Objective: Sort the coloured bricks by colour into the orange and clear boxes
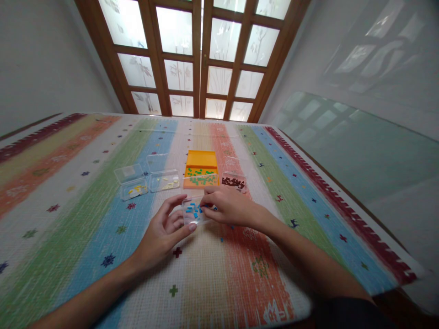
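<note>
My left hand (pixel 173 224) grips the left side of a small clear plastic box (pixel 187 220), thumb at the near edge and fingers at the far side. Several small blue pieces (pixel 195 214) lie loose inside it. Over the box's right part is my right hand (pixel 222 203), its fingertips pinched together among the pieces; whatever is between them is hidden. Just beyond my hands stands an open orange case (pixel 202 157) with small green pieces (pixel 197 172) in it.
Behind my right hand is a clear box of dark brown pieces (pixel 233 183). Open clear boxes with yellow pieces (pixel 139 189) and pale pieces (pixel 170 184) stand to the left. A tiny blue piece (pixel 222 239) lies on the striped tablecloth (pixel 206 278).
</note>
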The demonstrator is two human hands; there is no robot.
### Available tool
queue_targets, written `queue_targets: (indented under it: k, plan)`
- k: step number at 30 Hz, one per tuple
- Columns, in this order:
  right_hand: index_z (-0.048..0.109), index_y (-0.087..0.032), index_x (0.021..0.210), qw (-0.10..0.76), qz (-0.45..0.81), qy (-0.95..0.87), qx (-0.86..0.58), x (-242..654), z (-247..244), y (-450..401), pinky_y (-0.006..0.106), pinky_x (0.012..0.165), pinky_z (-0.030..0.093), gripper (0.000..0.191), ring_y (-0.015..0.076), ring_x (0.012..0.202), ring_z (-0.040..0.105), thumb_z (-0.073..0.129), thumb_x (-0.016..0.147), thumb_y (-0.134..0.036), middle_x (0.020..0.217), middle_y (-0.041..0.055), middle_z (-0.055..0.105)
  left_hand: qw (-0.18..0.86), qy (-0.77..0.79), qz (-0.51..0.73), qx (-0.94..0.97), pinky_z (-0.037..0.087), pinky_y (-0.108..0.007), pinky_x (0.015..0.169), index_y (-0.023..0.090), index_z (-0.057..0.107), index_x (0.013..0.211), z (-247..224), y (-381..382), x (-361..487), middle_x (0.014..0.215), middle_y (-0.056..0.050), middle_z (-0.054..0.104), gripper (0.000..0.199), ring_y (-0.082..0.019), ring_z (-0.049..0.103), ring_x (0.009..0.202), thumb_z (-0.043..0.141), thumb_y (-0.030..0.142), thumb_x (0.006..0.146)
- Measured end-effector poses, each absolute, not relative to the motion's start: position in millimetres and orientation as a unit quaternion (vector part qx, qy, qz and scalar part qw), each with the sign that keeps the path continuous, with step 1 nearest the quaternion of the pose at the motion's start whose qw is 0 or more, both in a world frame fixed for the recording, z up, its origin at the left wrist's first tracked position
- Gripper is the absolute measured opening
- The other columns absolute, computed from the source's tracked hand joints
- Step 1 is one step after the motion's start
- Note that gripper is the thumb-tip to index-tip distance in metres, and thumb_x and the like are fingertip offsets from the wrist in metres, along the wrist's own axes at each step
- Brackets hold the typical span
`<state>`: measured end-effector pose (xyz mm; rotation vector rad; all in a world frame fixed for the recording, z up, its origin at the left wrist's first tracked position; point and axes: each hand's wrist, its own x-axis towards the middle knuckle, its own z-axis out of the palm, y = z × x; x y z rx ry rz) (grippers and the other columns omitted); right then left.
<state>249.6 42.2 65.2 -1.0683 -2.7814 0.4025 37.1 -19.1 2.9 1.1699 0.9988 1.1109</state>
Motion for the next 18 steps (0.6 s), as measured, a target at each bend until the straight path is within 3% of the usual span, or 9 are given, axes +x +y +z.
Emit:
queue_targets:
  k: [6,11,18]
  plan:
    - [0.077,-0.015,0.099,0.114,0.127,-0.914,-0.369,261,72,47,0.028,0.071,0.035,0.017,0.0160,0.080,0.057,0.061,0.093,-0.014,0.093,0.0065,0.071,0.580,0.428,0.485,0.494,0.063,-0.040,0.097,0.029,0.058,0.134,2,-15,35,0.144,-0.008,0.060,0.064,-0.021,0.073,0.106,0.089,0.031,0.078]
    - [0.077,-0.016,0.093,0.103,0.137,-0.904,-0.393,268,84,48,0.029,0.070,0.034,0.016,0.0149,0.071,0.056,0.062,0.088,-0.012,0.077,0.0021,0.070,0.565,0.430,0.502,0.494,0.063,-0.041,0.097,0.029,0.057,0.133,4,-8,31,0.143,-0.008,0.061,0.065,-0.020,0.073,0.103,0.089,0.032,0.078]
    - [0.076,-0.015,0.088,0.064,0.182,-0.920,-0.342,263,85,43,0.027,0.070,0.036,0.010,0.0111,0.063,0.056,0.066,0.092,-0.016,0.069,-0.0012,0.068,0.537,0.450,0.519,0.490,0.064,-0.042,0.096,0.029,0.058,0.132,4,2,24,0.146,-0.008,0.060,0.064,-0.021,0.073,0.103,0.089,0.034,0.077]
